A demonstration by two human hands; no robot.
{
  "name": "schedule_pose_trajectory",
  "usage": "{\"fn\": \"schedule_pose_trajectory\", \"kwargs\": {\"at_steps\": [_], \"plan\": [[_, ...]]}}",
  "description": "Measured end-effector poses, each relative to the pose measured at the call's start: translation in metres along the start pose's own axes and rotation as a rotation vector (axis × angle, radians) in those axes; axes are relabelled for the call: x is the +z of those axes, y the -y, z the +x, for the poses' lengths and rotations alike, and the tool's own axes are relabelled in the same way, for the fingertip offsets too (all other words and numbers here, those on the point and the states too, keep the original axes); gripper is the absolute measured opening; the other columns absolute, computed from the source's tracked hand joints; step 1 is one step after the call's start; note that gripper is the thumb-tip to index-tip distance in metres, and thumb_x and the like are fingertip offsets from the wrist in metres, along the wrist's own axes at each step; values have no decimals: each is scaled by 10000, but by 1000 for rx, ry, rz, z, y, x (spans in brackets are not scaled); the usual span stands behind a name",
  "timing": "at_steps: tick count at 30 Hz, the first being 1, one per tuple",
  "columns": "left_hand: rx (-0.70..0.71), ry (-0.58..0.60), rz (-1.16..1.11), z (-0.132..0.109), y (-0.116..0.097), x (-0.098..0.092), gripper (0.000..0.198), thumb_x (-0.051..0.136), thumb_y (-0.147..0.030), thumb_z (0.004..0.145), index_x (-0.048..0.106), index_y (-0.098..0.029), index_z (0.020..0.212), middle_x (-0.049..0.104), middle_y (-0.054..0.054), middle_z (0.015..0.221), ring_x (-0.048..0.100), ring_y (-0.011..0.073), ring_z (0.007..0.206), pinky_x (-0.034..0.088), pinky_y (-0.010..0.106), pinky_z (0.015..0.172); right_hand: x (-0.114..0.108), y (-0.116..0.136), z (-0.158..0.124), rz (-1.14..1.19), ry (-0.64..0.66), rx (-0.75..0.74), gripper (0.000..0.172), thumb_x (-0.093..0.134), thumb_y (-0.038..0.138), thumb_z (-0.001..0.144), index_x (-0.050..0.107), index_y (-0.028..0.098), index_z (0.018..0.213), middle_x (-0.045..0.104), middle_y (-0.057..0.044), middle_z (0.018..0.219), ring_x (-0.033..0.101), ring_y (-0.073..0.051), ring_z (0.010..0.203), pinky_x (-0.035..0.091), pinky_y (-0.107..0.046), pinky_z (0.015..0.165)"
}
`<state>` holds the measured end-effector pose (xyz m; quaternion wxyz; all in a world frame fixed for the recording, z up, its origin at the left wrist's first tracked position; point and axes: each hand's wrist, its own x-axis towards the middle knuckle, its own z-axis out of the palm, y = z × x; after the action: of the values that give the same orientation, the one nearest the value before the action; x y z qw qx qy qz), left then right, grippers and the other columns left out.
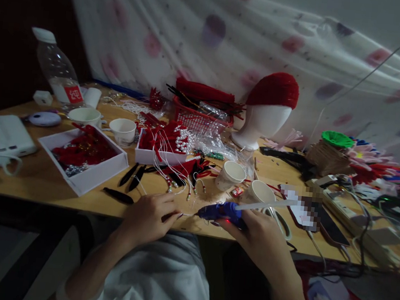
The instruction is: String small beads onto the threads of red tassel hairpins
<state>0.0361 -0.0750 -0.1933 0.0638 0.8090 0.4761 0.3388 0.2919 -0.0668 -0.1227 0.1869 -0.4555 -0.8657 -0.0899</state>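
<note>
Table (pixel 24 175): red-filled boxes (pixel 102 178); glue gun (pixel 220 212) in hand (pixel 261 231).

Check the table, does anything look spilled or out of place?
Nothing plainly spilled; beaded strings trail, perhaps untidily, over the front of the right-hand white box onto the table near loose black pieces.

I see both bare forearms (pixel 112 250) angling inward toward the blue glue gun (pixel 219 211); the right hand (pixel 261 233) wraps its handle, the left hand (pixel 153 217) pinches thumb-to-finger near its nozzle.
</note>
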Motion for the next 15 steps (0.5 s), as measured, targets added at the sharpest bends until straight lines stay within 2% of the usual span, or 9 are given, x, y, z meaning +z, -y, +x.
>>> {"fn": "schedule_pose_trajectory", "kwargs": {"at_steps": [7, 12, 15], "plan": [[-2, 12, -7, 0, 0, 0, 149, 637, -165, 851, 679, -189, 710, 692, 20, 708, 661, 169, 675, 482, 266, 594, 1, 2, 3, 59, 37, -18, 658, 276, 677, 965, 594, 190, 658, 660, -65, 582, 605, -186, 504, 350, -278, 509], [2, 10, -4, 0, 1, 0, 136, 636, -163, 845, 682, -192, 721, 701, 24, 728, 669, 178, 696, 492, 274, 608, 1, 3, 5, 23, -44, -7, 652, 290, 681, 961, 597, 193, 655, 658, -68, 567, 605, -197, 491, 337, -285, 499], [-3, 1, -1, 0, 0, 0, 133, 642, -158, 839, 675, -191, 714, 705, 25, 737, 672, 179, 703, 493, 276, 614, 3, 3, 4, 62, -8, -39, 646, 293, 665, 968, 579, 195, 628, 665, -65, 578, 620, -193, 504, 353, -280, 505]]}}
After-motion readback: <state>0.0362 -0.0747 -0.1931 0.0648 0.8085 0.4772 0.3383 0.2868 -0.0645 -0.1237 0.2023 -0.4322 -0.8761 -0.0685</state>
